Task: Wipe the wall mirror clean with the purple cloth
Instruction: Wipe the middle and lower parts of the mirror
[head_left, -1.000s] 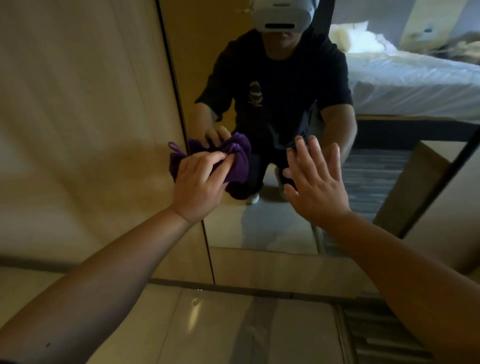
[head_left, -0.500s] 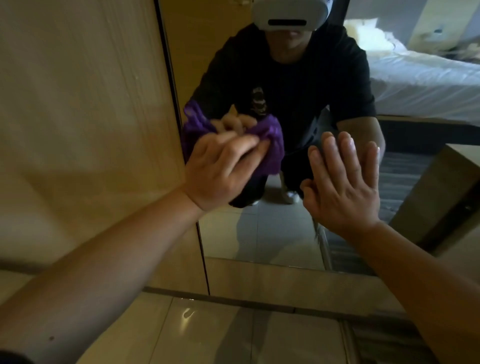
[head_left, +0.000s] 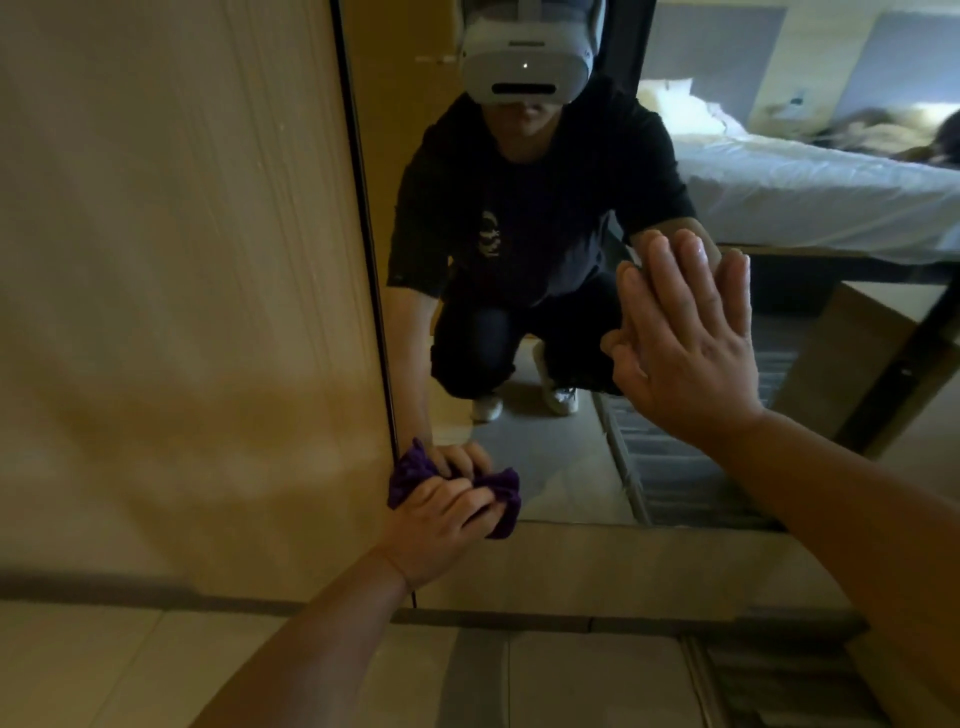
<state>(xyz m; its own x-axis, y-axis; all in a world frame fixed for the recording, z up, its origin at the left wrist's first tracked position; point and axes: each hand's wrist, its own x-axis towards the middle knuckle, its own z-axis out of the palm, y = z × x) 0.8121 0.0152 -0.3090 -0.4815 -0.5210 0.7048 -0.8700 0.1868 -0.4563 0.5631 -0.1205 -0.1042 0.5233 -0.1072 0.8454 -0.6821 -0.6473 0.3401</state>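
The wall mirror (head_left: 561, 457) fills the middle and right of the head view, its dark left edge running down beside a wooden panel. My left hand (head_left: 441, 525) is shut on the bunched purple cloth (head_left: 506, 496) and presses it against the mirror's bottom left corner. My right hand (head_left: 685, 348) lies flat on the glass higher up and to the right, fingers together and pointing up, holding nothing. The glass reflects a crouching person in dark clothes with a white headset.
A light wooden wall panel (head_left: 182, 312) stands left of the mirror. Below the mirror runs a wooden base strip (head_left: 623, 566), then pale floor tiles (head_left: 571, 675). A bed with white sheets (head_left: 805, 192) and a wooden cabinet corner (head_left: 852, 364) appear only as reflections.
My left hand has dragged the cloth from the mirror's upper left edge down to its bottom left corner. My right hand has stayed flat on the glass. The camera has tilted upward.
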